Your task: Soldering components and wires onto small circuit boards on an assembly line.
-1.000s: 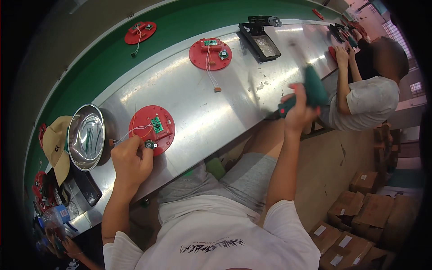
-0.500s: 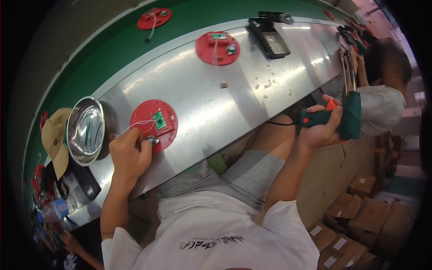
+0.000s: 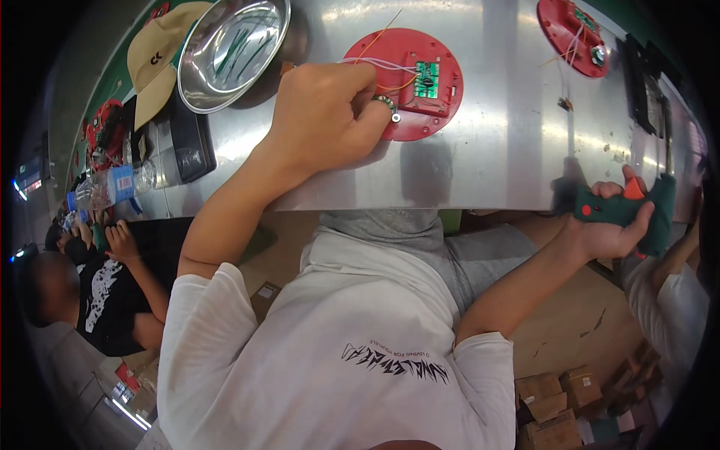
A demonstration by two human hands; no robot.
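Observation:
A red plastic disc lies on the metal table, bearing a green circuit board. Pale wires and a thin orange wire run over it. My left hand is closed in a pinch at the disc's left side. A small round component shows beside the thumb; the fingertips and whatever they grip are hidden. Out to the right, near the table's front edge, my right hand is wrapped around a green pistol-grip soldering gun with an orange trigger. Its front end is hard to make out near the picture's rim.
A steel bowl, tan cap, black case and plastic bottle stand left. Another wired red disc and a black stand are at right. A co-worker sits left; cardboard boxes lie behind.
The view has swung, bringing the disc and my left hand up and rightward in the picture. The soldering gun now appears farther right, its metal front less visible. My left hand stays at the disc.

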